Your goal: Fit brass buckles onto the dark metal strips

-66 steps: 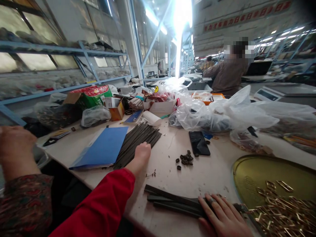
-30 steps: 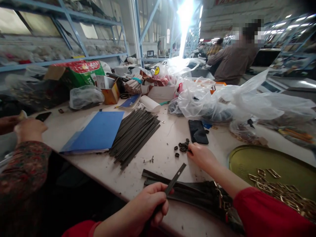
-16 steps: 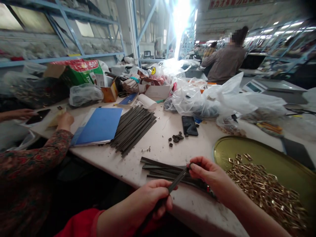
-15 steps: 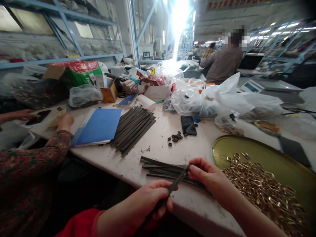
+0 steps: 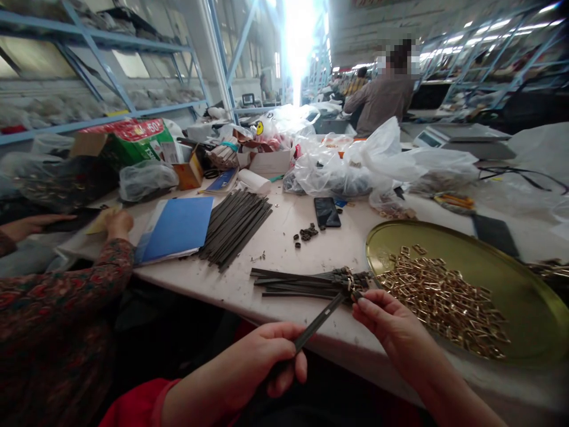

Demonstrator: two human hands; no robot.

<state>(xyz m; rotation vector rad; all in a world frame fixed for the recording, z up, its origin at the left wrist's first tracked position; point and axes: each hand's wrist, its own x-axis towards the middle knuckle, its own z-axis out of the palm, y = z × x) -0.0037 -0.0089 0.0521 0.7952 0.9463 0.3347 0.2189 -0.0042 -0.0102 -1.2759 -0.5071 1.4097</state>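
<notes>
My left hand (image 5: 278,359) is closed round a dark, narrow strap (image 5: 317,320) that points up and right and has a small slot near its far end. Just past the strap's tip, my right hand (image 5: 377,311) pinches a small dark piece with a gold glint; the fingers hide most of it. A bundle of similar straps (image 5: 293,281) lies behind the hands, with gold buckles (image 5: 349,279) at its right end. To the right, a gold-coloured round tray (image 5: 537,332) holds a heap of loose gold buckles (image 5: 444,299).
A larger pile of straps (image 5: 237,228) lies beside a blue folder (image 5: 178,228). Small dark loops (image 5: 307,232) and a phone (image 5: 328,212) are mid-table. Plastic bags (image 5: 347,169) line the back. At left, a co-worker's patterned sleeve (image 5: 66,290) reaches the table.
My right hand has moved off the strap's tip slightly to the right, so the slot now shows. The view has swung right, bringing more of the tray into sight.
</notes>
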